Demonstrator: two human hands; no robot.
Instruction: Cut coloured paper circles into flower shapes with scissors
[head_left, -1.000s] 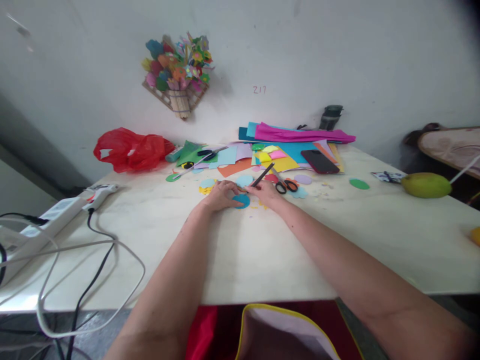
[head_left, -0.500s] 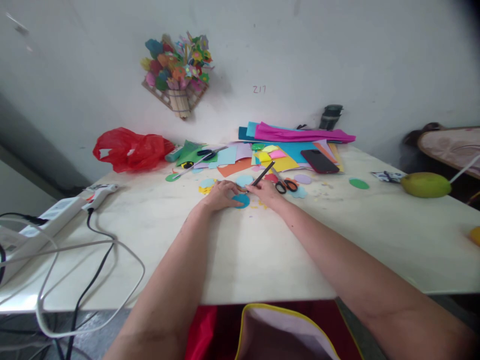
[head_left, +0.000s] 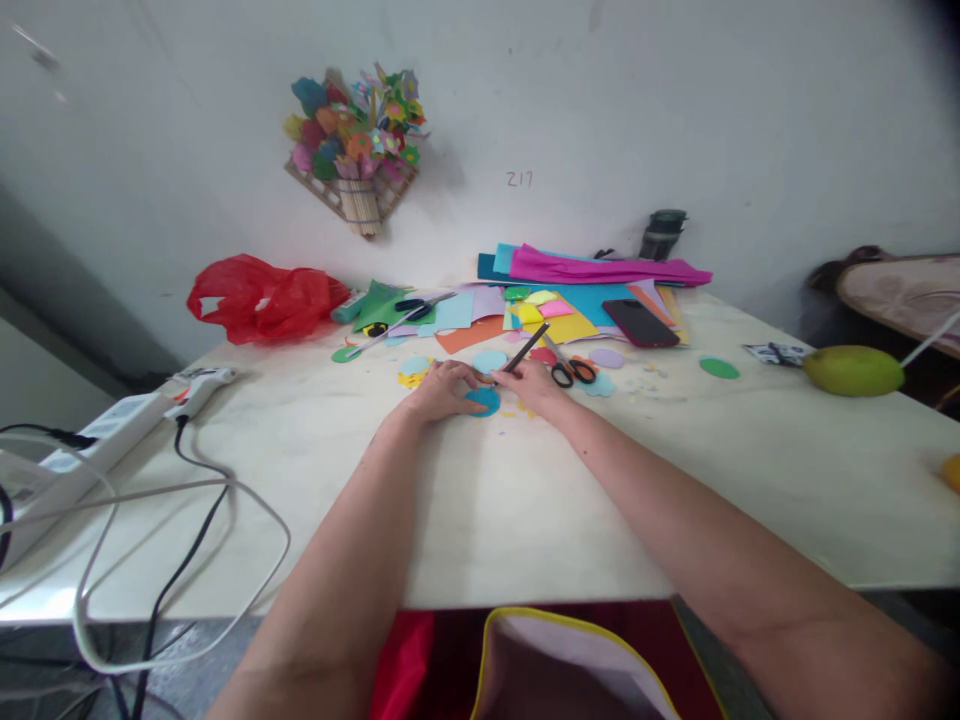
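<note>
My right hand [head_left: 529, 383] is closed around a dark pen [head_left: 529, 346], its tip low and toward my left hand. My left hand [head_left: 446, 390] rests on the table with its fingers bent, thumb on a blue paper circle [head_left: 484, 403]. Something small and brownish lies between the two hands, too small to make out. Just right of my right hand are scissors with black and orange handles [head_left: 572, 373], beside a light blue paper shape [head_left: 598, 386]. Yellow paper pieces [head_left: 412, 380] lie left of my left hand.
Coloured sheets [head_left: 454, 312], a phone [head_left: 640, 323] and a second pair of scissors [head_left: 412, 309] lie at the back. A red plastic bag [head_left: 262, 300] sits back left. Cables and a power strip [head_left: 112, 435] are at left, a green fruit-shaped object [head_left: 853, 371] at right.
</note>
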